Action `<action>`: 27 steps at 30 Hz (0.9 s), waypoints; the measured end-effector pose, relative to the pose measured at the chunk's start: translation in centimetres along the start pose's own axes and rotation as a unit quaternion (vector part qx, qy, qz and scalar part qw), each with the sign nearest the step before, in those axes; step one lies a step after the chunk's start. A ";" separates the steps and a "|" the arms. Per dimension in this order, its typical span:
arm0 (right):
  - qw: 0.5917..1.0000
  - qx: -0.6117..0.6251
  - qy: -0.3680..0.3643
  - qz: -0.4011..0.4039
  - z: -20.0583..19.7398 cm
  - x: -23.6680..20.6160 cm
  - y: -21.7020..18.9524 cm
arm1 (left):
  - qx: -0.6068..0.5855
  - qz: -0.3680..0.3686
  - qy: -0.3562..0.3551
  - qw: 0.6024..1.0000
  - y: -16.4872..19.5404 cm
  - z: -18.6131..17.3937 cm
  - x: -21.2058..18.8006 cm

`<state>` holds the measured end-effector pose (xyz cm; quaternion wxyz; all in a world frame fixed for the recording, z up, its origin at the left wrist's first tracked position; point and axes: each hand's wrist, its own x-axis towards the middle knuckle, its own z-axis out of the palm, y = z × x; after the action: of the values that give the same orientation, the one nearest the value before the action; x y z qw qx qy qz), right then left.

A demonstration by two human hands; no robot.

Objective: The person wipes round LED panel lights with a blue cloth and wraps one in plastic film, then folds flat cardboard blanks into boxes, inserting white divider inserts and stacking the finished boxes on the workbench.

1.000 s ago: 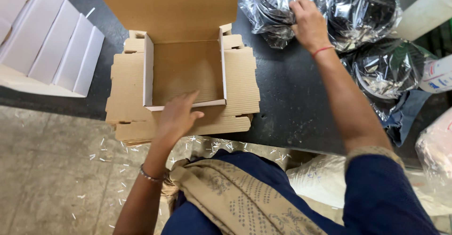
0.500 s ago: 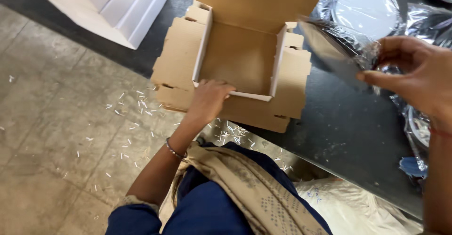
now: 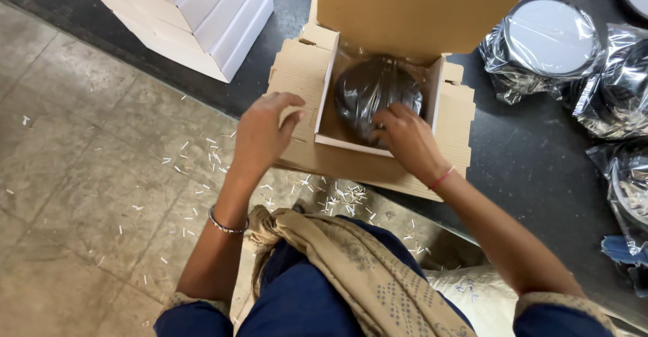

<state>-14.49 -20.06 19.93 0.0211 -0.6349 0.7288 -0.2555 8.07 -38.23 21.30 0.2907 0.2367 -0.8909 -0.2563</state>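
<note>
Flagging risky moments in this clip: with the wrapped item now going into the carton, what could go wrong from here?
1. The plastic-wrapped dark round item nearly fills the cardboard box; the right hand could get pinched, or the slack wrap caught, against the walls.
2. The box overhangs the table edge, with the left hand on its side flap; pressing there might tip it toward the floor.

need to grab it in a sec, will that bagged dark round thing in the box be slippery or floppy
The bagged disc probably slips a little: its plastic wrap is glossy and crinkled. The item itself looks rigid, keeping its round shape under the right hand. Sitting inside the box, it seems unlikely to roll.
</note>
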 end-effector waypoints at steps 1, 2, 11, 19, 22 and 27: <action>1.000 0.012 -0.014 0.008 0.6 -0.3 0.5 | -0.006 0.007 0.017 1.000 -0.7 0.1 0.5; 0.999 0.023 -0.027 0.016 0.7 -0.6 1.1 | -0.039 -0.006 0.024 0.999 -1.5 0.5 1.4; 0.926 0.005 0.375 0.032 -9.9 4.7 14.7 | -0.142 0.099 0.163 0.971 -7.7 6.6 22.0; 0.929 -0.043 0.337 0.145 -7.6 6.4 14.4 | -0.019 0.053 0.205 0.977 -3.0 11.1 23.9; 0.945 0.055 0.275 0.167 -7.8 5.1 11.9 | -0.040 0.069 0.141 0.987 -2.2 9.1 22.3; 0.947 0.225 0.121 0.197 -8.9 -1.2 9.5 | -0.310 0.079 -0.162 0.934 -4.2 3.9 15.6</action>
<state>-26.08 -15.31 23.54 0.1246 -0.4219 0.7598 -0.4786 -4.48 -49.09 22.24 0.2202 0.0189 -0.8183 -0.5305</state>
